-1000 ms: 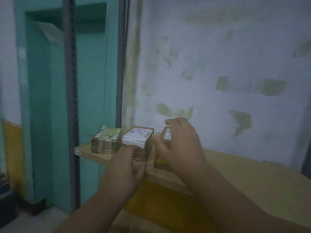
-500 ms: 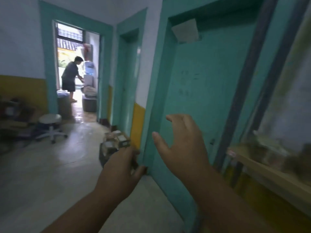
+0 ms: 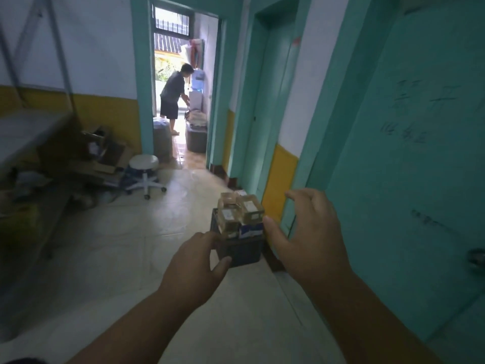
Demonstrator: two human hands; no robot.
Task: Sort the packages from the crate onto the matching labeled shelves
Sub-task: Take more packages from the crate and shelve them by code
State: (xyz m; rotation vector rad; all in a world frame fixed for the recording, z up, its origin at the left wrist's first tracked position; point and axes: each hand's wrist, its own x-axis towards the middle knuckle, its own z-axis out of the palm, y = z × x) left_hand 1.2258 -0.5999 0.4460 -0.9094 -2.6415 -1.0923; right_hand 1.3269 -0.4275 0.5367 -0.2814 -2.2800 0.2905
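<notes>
A dark crate [image 3: 241, 252] stands on the tiled floor beside the teal wall, ahead of me. Several tape-wrapped brown packages [image 3: 242, 212] with white labels are piled in and above its top, with a blue-and-white package [image 3: 250, 230] under them. My left hand [image 3: 193, 266] is stretched out in front of the crate's left side and holds nothing. My right hand [image 3: 309, 237] hovers to the right of the crate, fingers spread and empty. The labeled shelves are out of view.
A teal door [image 3: 409, 153] fills the right side. A white stool [image 3: 144, 174] and cardboard clutter [image 3: 97, 153] sit at the left by a metal rack [image 3: 29, 132]. Down the corridor, a person [image 3: 173, 97] bends in a bright doorway.
I have turned left, away from the wooden shelf where both hands rested on packages. The shelf has left view; the crate on the floor is now centred ahead of my empty hands.
</notes>
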